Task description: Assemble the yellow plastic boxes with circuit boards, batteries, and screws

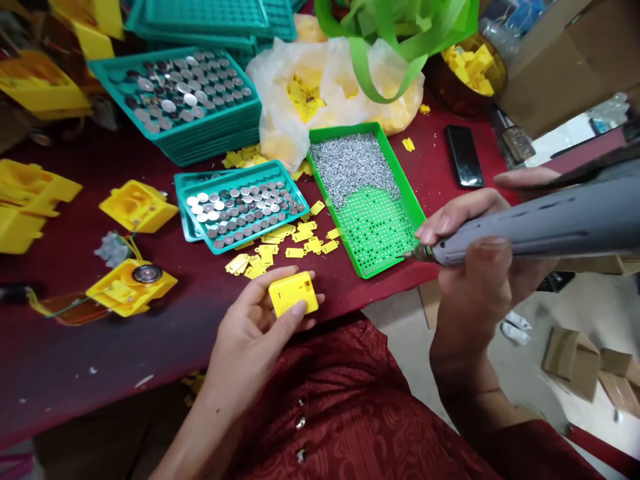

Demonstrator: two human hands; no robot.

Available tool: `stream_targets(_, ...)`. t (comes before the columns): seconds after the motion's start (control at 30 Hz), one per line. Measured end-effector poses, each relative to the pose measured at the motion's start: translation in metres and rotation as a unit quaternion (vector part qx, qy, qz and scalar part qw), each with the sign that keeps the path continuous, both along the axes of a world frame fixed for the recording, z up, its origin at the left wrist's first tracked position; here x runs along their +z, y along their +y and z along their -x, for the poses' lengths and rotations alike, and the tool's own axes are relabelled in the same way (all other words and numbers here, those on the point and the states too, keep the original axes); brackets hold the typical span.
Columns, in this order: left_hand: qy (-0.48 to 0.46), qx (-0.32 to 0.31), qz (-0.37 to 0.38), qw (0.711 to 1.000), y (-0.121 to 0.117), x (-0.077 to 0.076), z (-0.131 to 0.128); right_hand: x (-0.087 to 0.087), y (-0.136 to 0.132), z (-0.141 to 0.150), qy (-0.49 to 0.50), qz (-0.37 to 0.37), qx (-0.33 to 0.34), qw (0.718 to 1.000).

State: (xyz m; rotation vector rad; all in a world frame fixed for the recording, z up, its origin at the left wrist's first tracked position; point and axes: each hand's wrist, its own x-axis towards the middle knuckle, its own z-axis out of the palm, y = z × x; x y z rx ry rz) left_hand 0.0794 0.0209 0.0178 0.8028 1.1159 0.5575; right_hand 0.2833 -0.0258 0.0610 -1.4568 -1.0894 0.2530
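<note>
My left hand (pixel 270 310) grips a small yellow plastic casing (pixel 293 293), thumb on its near face, just off the table's front edge. In my right hand (pixel 480 247) is a grey electric screwdriver (pixel 550 217), held almost level. Its bit points left, over the near right corner of a green perforated tray (pixel 367 267). Small silver screws (pixel 355 163) fill the far part of that tray. Loose yellow plastic covers (pixel 305 235) lie between the casing and a teal tray (pixel 235 243) with rows of round metal cells (pixel 250 207).
Stacked teal trays (pixel 210 137) with more cells stand at the back left. Behind the screws are a plastic bag (pixel 335 73) and a green bag (pixel 390 33). A black phone (pixel 464 155) lies right of the tray. Yellow housings with wires (pixel 131 287) sit at left.
</note>
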Motion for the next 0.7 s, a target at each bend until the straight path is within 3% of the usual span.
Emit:
stream_targets(0.13,0.011,-0.009,0.011,1.0,0.003,0.004,-0.006,-0.015,0.005,0.007,0.071,-0.055,-0.003,0.996)
stream_targets(0.37,-0.004,-0.009,0.02,1.0,0.006,0.005,-0.009,-0.042,0.016,0.008,0.078,-0.019,-0.024,0.996)
stream_targets(0.7,-0.006,-0.013,0.015,1.0,0.009,-0.005,-0.006,-0.041,0.012,0.008,-0.003,0.067,-0.036,0.997)
